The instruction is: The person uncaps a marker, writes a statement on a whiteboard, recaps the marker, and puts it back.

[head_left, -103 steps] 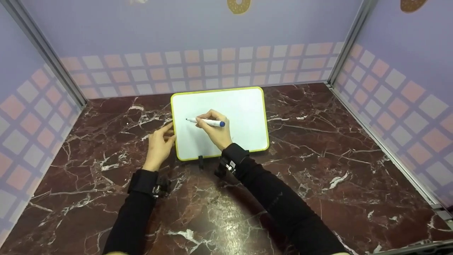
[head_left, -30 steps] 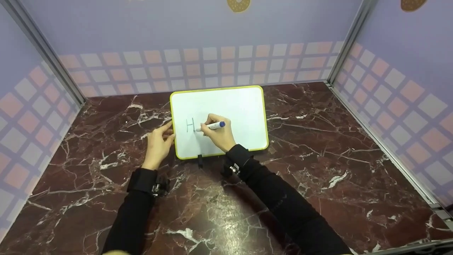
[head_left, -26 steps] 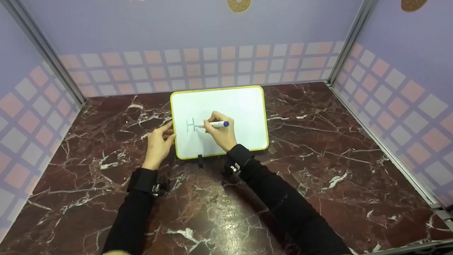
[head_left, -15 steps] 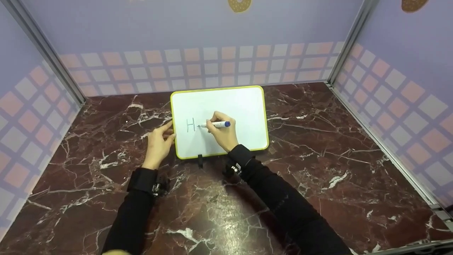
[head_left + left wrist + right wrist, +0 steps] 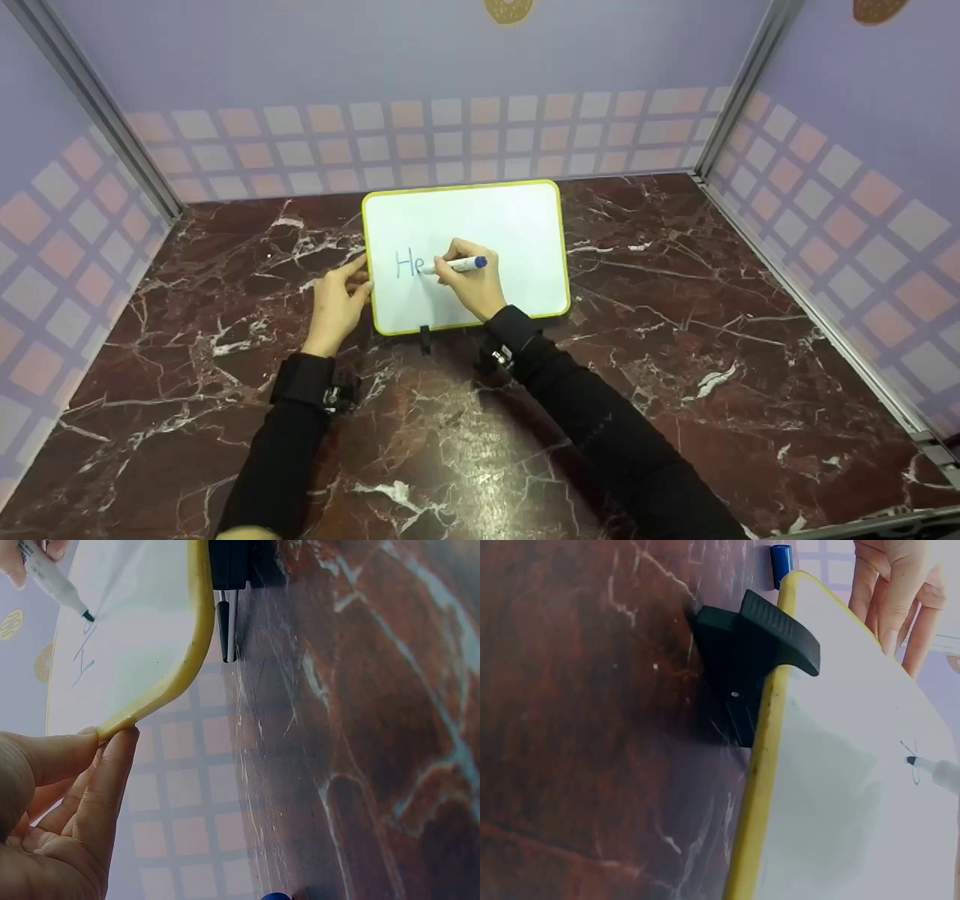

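A whiteboard (image 5: 517, 225) with a yellow frame leans back in a black stand (image 5: 739, 652). My left hand (image 5: 334, 304) pinches its left edge, thumb in front and fingers behind, as the left wrist view shows. My right hand (image 5: 472, 281) holds a white marker (image 5: 469, 263) with a blue end, gripped like a pen. The marker's dark tip (image 5: 88, 616) is right at the board's surface. Blue letters "He" (image 5: 409, 263) stand on the left half of the board, beside the tip. The right hand covers part of the board in the head view.
A blue cap (image 5: 781, 566) sits on the dark red marbled table (image 5: 675, 360) near the board's left side. Lilac walls (image 5: 300, 60) with pink and white squares enclose the table at the back and sides, with metal posts (image 5: 739, 90) in the corners.
The board was blank of letters at first; an "H" appeared, then an "e" beside it. My right hand has shifted slightly right and down with the marker. My left hand stays at the edge.
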A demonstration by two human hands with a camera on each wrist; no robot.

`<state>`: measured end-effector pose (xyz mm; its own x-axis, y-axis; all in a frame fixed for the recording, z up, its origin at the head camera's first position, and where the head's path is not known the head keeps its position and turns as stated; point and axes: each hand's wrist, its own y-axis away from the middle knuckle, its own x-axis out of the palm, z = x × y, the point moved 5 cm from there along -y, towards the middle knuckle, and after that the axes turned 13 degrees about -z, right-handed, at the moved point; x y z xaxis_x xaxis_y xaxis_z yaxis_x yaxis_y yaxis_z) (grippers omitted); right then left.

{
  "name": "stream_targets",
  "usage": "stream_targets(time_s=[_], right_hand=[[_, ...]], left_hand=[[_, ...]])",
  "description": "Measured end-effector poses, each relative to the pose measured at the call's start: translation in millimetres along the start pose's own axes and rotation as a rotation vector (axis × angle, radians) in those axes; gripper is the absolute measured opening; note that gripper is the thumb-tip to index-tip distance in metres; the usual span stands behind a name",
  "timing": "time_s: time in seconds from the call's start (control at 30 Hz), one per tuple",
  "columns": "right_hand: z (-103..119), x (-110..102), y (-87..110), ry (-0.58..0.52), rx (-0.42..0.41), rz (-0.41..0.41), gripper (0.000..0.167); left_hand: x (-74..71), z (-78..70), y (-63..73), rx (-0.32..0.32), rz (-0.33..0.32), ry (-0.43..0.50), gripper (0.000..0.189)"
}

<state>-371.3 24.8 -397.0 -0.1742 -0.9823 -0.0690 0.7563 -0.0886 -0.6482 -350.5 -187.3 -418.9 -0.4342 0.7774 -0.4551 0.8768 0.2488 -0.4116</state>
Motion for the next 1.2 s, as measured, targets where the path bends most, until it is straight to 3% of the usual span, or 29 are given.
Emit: stream_targets(time_s=[0.47, 0.8, 1.07, 1.2], right_hand=[[-2.2, -12.4, -11.4, -0.010, 0.007, -0.127, 0.017], [-2.3, -11.5, -15.7, 0.033, -0.019, -0.084, 0.016], [-4.6, -14.3, -8.2, 0.024, -0.011, -0.019, 0.026], [-5.6, -17.2, -7.2, 0.026, -0.014, -0.046, 0.027]], left_hand=[[0.1, -0.7, 0.7, 0.003, -0.004, -0.004, 0.048], [1.7, -0.5, 0.2, -0.012, 0.024, 0.014, 0.048], [0.9, -0.1, -1.3, -0.001, 0.008, 0.014, 0.047], [0.3, 1.0, -0.7, 0.005, 0.007, 0.015, 0.047]])
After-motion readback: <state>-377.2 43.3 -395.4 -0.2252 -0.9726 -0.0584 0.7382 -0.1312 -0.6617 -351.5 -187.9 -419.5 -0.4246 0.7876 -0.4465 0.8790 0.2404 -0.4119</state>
